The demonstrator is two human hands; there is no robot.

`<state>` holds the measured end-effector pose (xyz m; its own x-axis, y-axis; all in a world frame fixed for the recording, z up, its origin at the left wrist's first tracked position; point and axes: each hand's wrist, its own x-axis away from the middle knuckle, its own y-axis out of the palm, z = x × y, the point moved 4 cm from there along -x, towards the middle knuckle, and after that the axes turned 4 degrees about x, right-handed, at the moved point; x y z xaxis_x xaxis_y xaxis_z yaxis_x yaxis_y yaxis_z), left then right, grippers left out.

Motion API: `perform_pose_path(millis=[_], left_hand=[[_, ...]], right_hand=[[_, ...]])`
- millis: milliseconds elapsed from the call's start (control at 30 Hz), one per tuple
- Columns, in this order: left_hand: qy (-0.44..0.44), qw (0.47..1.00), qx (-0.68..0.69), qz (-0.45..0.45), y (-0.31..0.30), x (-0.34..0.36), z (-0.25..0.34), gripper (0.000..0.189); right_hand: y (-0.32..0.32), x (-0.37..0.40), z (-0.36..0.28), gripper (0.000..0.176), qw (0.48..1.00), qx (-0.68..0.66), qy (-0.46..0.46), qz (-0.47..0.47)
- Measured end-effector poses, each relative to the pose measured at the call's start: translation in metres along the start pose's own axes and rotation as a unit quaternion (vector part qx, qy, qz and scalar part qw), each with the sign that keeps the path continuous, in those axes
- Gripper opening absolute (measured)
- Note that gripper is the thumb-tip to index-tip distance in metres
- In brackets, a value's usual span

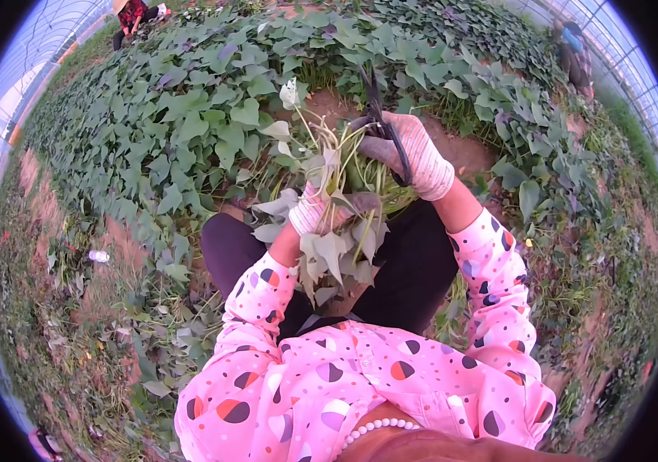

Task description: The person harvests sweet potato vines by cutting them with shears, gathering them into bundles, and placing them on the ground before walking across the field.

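At the upper left, a person (133, 18) in a light hat (119, 5) and a red-and-black top bends low. Another person (577, 60) is at the upper right. Curved metal hoops (612, 40) arch along both sides. A small whitish object (98, 256), too small to identify, lies on the ground (117, 300) at left.

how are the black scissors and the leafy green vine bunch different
The black scissors are slim; the leafy green vine bunch is paler and bushy. The scissors point away from the body in the right hand; the bunch's lower leaves droop by the left hand. Both are held.
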<state>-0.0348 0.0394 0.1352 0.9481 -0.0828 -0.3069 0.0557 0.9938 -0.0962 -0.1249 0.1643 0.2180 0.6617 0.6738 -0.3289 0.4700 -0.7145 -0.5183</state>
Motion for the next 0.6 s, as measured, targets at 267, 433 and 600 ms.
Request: perform_pose_path(millis=[267,433,600], left_hand=[[-0.003,0.998,0.005,-0.057,0.0,-0.017,-0.035,0.048],[-0.018,1.0,-0.018,-0.002,-0.024,-0.01,-0.028,0.049],[0.001,0.996,-0.071,0.059,-0.058,-0.01,-0.003,0.05]], right_hand=[[0.028,-0.009,0.007,0.039,0.997,0.026,0.034,0.058],[0.035,-0.001,-0.023,0.028,0.987,0.153,0.023,0.048],[0.023,0.009,-0.023,0.036,0.977,0.184,0.035,0.102]])
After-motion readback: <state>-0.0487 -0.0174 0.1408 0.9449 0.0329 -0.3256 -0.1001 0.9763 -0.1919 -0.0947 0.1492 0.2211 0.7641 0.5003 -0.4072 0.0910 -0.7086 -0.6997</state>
